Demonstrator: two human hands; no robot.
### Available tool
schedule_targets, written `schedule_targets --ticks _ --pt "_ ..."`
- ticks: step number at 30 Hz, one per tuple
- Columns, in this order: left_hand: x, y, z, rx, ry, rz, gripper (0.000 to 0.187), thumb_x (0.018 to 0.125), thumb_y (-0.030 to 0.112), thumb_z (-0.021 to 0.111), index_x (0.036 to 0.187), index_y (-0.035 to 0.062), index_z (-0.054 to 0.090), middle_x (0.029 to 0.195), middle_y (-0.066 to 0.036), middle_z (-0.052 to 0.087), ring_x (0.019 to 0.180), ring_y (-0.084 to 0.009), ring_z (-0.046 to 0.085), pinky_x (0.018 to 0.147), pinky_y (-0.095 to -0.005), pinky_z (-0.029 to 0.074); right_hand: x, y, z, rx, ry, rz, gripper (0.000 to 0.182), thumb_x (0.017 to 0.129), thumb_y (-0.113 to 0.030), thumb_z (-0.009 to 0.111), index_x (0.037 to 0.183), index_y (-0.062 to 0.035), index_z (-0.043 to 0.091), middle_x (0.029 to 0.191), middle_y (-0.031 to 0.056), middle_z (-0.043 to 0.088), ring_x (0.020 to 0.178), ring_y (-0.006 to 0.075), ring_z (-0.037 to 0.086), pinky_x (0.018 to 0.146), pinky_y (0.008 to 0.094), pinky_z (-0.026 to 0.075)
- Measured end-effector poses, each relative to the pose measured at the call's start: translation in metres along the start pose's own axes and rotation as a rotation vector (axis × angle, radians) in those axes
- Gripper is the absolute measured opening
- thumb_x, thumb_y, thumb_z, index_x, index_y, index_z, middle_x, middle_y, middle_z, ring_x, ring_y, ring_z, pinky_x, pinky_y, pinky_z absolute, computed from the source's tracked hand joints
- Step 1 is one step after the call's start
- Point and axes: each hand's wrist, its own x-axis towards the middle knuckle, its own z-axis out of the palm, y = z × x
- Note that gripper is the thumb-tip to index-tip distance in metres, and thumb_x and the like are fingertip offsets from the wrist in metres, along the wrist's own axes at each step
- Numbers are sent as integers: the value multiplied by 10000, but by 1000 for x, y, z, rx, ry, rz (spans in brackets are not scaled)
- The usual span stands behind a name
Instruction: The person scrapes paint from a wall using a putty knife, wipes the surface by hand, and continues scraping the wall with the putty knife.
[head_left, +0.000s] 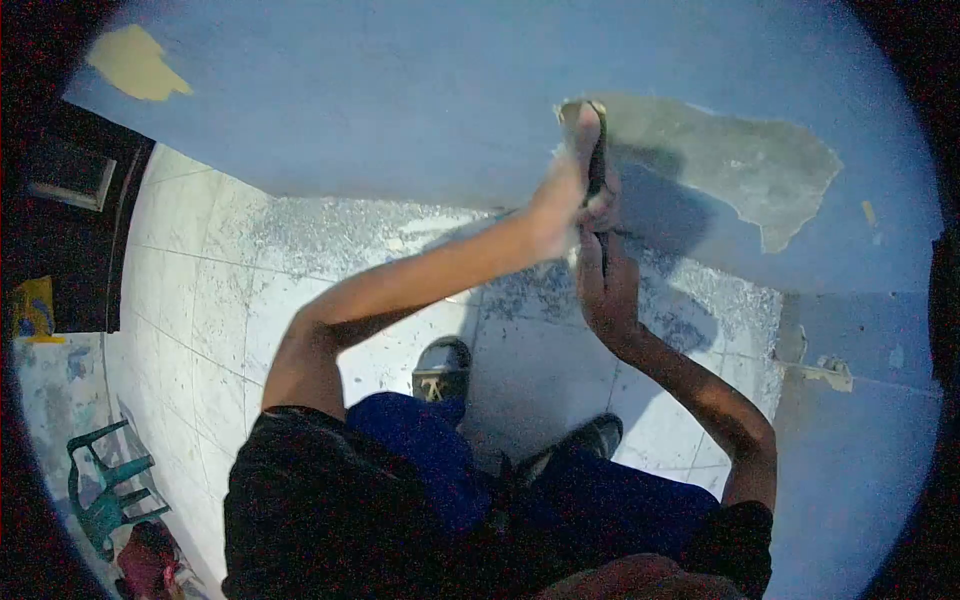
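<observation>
Scraper (597, 165): dark, narrow tool, upper centre of the frame, its top end pressed against the blue wall (400, 90) at the left edge of a bare grey patch (730, 165).

Grip: both hands closed on the scraper. Left hand (572, 180) is wrapped round the upper part, its fingers stretched up along the tool towards the tip. Right hand (605, 290) clasps the lower handle directly beneath, touching the left.

Wall: painted blue, filling the upper frame. A grey patch of stripped paint spreads right from the tool; a smaller yellowish bare spot (135, 62) sits at upper left.

Floor (200, 300): pale tiles, centre and left, strewn with blue-grey paint flakes (340, 230) thickest along the foot of the wall.

Person: black top, blue trousers, dark shoes (442, 368) on the tiles, lower centre.

Room: green plastic chair (108, 490) at lower left; dark doorway or furniture (70, 200) at the left edge; a yellow item (35, 310) below it, too small to identify.
</observation>
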Motion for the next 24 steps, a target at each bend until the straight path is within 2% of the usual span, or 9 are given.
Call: schedule_targets --ticks 2,5,8,11,14,16,18,20,24 --pt "3 -8 2 -21 4 3 611 742 732 453 668 125 451 519 3 412 425 -117 378 400 -267 272 -3 -1 -1 52 -6 71 273 936 -183 421 1065 46 491 629 108 533 485 167 493 450 330 381" --pt "14 -15 -4 67 46 65 613 726 754 437 693 142 452 541 20 414 437 -101 379 408 -249 276 2 32 2 -899 248 -625 239 909 -135 465 1052 55 494 713 138 559 559 207 521 495 363 400" --pt "7 -10 -1 68 43 17 628 696 787 424 733 162 474 556 50 403 468 -82 384 433 -240 293 3 28 -1 -603 77 -481 211 885 -99 496 1031 53 505 767 152 566 610 235 533 519 381 405" --pt "9 -7 -4 58 -5 1 621 697 782 434 744 165 479 597 48 416 494 -82 388 456 -234 294 7 27 2 -778 315 -694 187 912 -119 453 990 39 516 676 117 539 530 207 512 481 365 399" --pt "18 -19 0 104 117 128 616 706 759 466 728 144 469 602 26 431 475 -92 395 439 -238 290 6 38 7 89 43 90 215 935 -160 420 977 23 523 602 91 515 449 179 482 430 334 380" --pt "8 -5 6 60 67 185 634 699 739 519 712 109 449 578 -5 458 412 -107 408 389 -249 286 11 31 5 -211 38 -77 190 899 -130 467 1003 12 539 673 124 562 540 242 532 508 364 418" --pt "6 -8 7 77 77 159 637 696 733 533 723 101 454 560 -3 449 436 -107 428 395 -253 289 4 34 -1 -242 6 -23 186 893 -131 478 997 5 551 682 138 575 578 276 553 547 383 432" --pt "9 -9 11 110 108 213 643 692 737 531 724 99 454 540 -1 438 440 -106 427 398 -253 288 7 38 2 18 -19 205 202 917 -163 451 961 0 561 629 134 557 561 281 544 548 390 422" --pt "-2 3 8 111 74 107 607 712 759 463 750 153 475 608 26 423 537 -100 419 495 -255 315 9 21 4 -16 71 48 173 901 -134 469 941 9 559 668 133 553 576 281 539 528 409 403"
